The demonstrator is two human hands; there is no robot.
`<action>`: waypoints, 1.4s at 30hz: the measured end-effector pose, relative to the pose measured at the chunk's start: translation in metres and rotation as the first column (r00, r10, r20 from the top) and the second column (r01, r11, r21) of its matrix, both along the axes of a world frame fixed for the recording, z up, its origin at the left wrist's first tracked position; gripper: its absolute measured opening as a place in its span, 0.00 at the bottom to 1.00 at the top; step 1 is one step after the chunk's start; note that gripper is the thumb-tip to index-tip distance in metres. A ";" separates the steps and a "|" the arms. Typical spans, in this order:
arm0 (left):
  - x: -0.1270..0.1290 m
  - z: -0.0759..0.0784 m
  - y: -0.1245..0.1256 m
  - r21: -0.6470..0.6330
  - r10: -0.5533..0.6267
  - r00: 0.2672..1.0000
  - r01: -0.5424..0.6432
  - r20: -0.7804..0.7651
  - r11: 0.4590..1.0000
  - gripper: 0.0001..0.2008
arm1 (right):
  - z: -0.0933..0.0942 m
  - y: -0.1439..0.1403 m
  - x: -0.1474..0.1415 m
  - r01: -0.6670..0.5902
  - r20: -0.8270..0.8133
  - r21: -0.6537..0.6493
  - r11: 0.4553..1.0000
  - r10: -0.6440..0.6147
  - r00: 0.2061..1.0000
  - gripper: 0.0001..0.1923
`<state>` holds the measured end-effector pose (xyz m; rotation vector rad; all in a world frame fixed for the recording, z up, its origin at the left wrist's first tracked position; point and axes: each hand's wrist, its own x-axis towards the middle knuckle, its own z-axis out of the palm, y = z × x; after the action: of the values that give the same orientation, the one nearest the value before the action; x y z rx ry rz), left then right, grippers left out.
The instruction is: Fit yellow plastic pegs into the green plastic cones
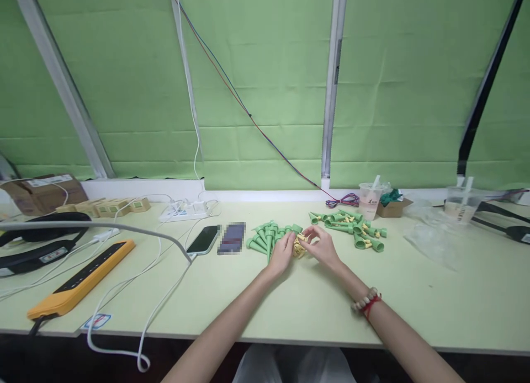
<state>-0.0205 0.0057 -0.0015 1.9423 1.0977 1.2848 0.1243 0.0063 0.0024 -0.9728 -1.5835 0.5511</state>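
Note:
My left hand (282,253) is closed, its fingertips beside the end of a green flared plastic tube; what lies inside its grip is hidden. Facing it, my right hand (322,246) pinches a small yellow plastic piece close to the left fingertips. Below and between the hands is a little heap of yellow pieces (298,249), partly covered by the fingers. Left of the hands lies a pile of green flared tubes (265,237). To the right spreads another group of green tubes (351,225), several with yellow pieces at their ends.
A phone (205,239) and a pixelated dark rectangle (232,238) lie left of the green pile. Farther left are white cables, an orange power strip (83,278) and black headgear (45,250). Drink cups (368,200), a small carton (393,206) and a clear plastic bag (433,242) stand right.

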 end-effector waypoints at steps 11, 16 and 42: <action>-0.003 0.003 0.000 0.000 0.077 0.997 -0.077 -0.012 0.997 0.17 | 0.002 0.000 -0.007 -0.364 -0.455 -0.327 0.872 0.193 0.870 0.21; -0.001 0.006 -0.003 -0.009 0.103 0.993 -0.104 -0.053 0.995 0.17 | 0.004 -0.005 -0.007 -0.143 -0.205 -0.126 0.982 0.115 0.972 0.15; -0.001 0.006 0.000 0.044 0.098 0.993 -0.095 -0.071 0.995 0.18 | 0.003 -0.004 -0.003 -0.180 -0.062 -0.107 0.978 0.174 0.983 0.11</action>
<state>-0.0210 0.0056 0.0046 2.0022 1.2239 1.3047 0.1214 0.0023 0.0056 -0.8981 -1.6152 0.7902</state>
